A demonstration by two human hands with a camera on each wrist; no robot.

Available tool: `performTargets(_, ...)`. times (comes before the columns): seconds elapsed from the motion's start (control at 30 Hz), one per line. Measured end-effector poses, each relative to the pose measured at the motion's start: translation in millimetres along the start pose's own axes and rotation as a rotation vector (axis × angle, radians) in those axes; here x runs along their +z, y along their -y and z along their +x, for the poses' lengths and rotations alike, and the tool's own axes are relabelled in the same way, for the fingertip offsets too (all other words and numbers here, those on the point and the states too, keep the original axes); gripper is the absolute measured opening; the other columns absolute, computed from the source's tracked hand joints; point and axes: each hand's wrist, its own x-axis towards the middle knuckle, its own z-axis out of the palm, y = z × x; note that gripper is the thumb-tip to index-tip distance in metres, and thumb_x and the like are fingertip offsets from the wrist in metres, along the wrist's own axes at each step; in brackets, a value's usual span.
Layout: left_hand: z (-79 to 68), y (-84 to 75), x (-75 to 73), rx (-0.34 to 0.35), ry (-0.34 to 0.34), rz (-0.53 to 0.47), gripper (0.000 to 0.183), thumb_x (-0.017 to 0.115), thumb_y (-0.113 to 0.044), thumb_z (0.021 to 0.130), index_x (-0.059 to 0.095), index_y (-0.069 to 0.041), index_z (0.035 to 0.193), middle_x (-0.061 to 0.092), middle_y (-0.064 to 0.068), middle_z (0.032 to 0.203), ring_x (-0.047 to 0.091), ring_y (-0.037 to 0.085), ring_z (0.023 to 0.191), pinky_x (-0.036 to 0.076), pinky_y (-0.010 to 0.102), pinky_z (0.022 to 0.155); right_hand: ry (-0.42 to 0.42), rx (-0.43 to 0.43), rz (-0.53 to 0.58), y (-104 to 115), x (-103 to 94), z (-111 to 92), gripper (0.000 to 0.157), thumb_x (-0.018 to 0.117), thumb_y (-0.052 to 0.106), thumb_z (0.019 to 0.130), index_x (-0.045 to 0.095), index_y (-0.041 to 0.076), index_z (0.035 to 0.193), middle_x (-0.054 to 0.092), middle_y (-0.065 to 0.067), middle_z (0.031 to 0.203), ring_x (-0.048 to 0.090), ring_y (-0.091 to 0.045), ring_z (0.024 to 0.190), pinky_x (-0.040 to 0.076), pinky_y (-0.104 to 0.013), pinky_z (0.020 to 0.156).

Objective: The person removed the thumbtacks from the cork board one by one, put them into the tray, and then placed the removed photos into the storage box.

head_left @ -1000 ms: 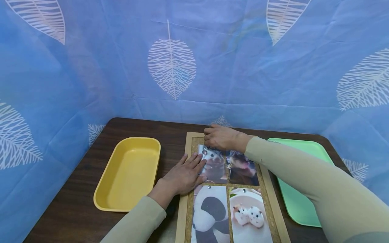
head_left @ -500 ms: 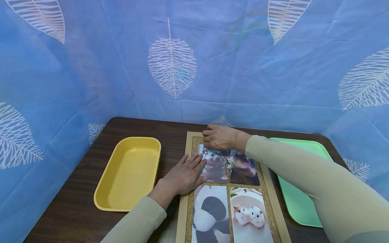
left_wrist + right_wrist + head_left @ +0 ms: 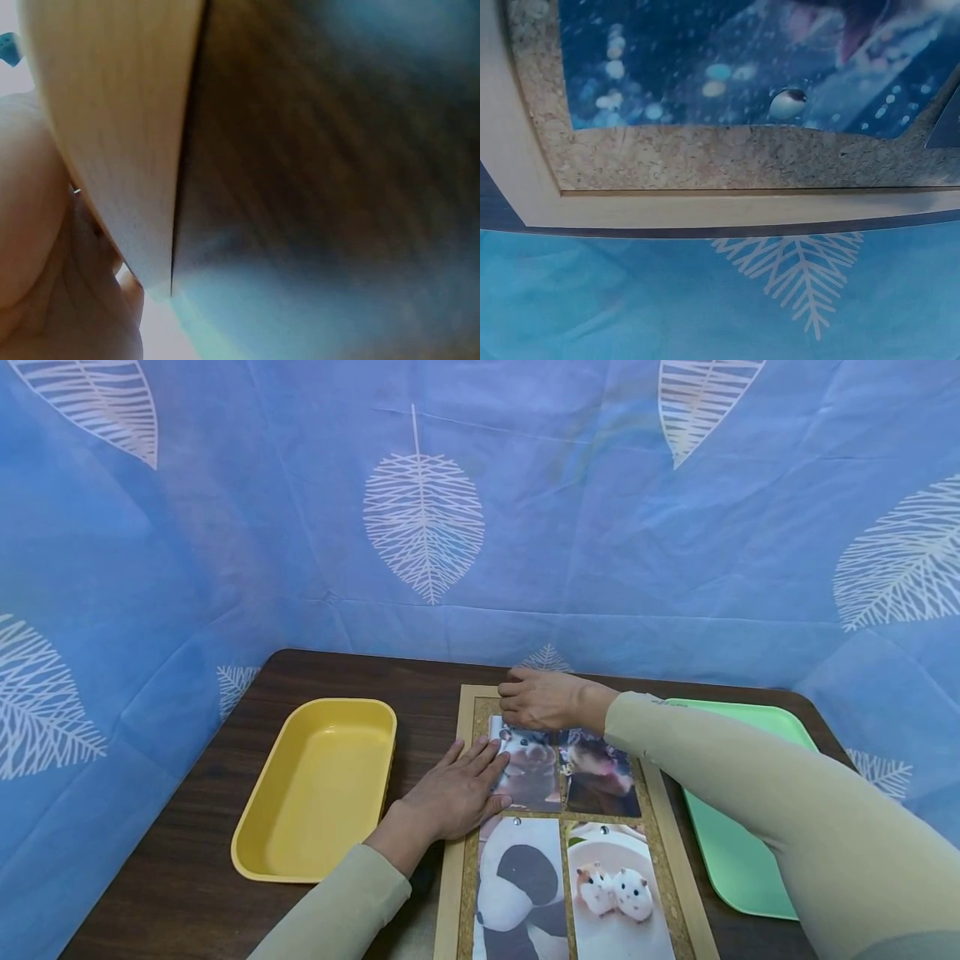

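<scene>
My left hand (image 3: 461, 789) lies with its fingers spread, over the left side of a corkboard's wooden frame (image 3: 448, 902) and the edge of a hamster photo (image 3: 531, 781). The palm shows beside the frame edge in the left wrist view. At the top of that photo is my right hand (image 3: 543, 699), with bent fingers; the fingertips and anything between them are hidden. Right of it is a dark pink-toned photo (image 3: 603, 781), partly under the right forearm; a round thumbtack (image 3: 788, 104) sits in it. Below are a panda photo (image 3: 517, 893) and a two-hamster photo (image 3: 615, 897), each with a tack near its top.
A deep yellow tray (image 3: 318, 793) stands left of the corkboard on the dark wooden table (image 3: 187, 860). To the right lies a green tray (image 3: 738, 860), partly behind the right arm. A blue leaf-patterned cloth (image 3: 600, 527) hangs close behind the table's far edge.
My right hand has shifted very slightly to the left at the top of the hamster photo. The left hand, the photos and both trays keep their places.
</scene>
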Motion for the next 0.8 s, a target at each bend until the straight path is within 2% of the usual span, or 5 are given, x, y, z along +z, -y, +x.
performTargets(0.3,-0.1,-0.5,0.1,-0.003,-0.001,0.017,0.070,0.036,-0.057,0.112,0.023,-0.020,0.170,0.015,0.000,0.178,0.008,0.020,0.165,0.008,0.048,0.134,-0.028,0.011,-0.025,1.6,2.4,-0.3,0.023,0.049,0.032,0.112,0.068,0.019,0.107,0.068,0.002,0.107,0.051,-0.021,0.097,0.043,-0.041,0.089)
performTargets(0.57,0.3,-0.1,1.0,0.002,-0.002,0.010,0.069,0.035,-0.056,0.112,0.023,-0.021,0.170,0.015,0.000,0.178,0.008,0.020,0.165,0.009,0.048,0.134,0.005,0.023,-0.071,4.0,3.0,2.1,0.017,0.053,0.028,0.111,0.066,0.018,0.111,0.068,0.001,0.109,0.053,-0.022,0.101,0.046,-0.045,0.097)
performTargets(0.8,-0.6,0.5,-1.1,0.002,0.006,0.004,0.069,0.034,-0.057,0.112,0.022,-0.021,0.170,0.014,0.000,0.178,0.007,0.020,0.165,0.008,0.048,0.134,0.011,0.041,-0.023,2.3,5.1,3.4,0.019,0.050,0.028,0.112,0.066,0.018,0.113,0.068,0.001,0.111,0.054,-0.023,0.103,0.046,-0.044,0.096)
